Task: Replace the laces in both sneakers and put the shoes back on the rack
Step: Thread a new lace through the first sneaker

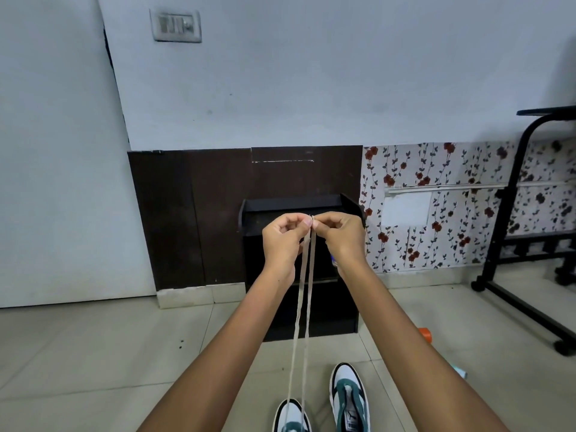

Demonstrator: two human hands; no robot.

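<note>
A pale tiled floor (pixel 93 353) is bounded by a white wall (pixel 311 88) with a dark panel (pixel 193 213). A black rack (pixel 290 203) stands against it. A flat, woven beige lace (pixel 307 291) is pinched at both tips, with the left hand (pixel 282 235) and right hand (pixel 341 235) curled on it side by side, fingertips meeting. Its two strands run taut and nearly parallel, down and back toward the person, to the sneaker (pixel 291 416) directly below. A second sneaker (pixel 349 397), white with teal panels, lies just beside. Both hands are equally near the tips. The ends are judged to be matched for length before further threading.
</note>
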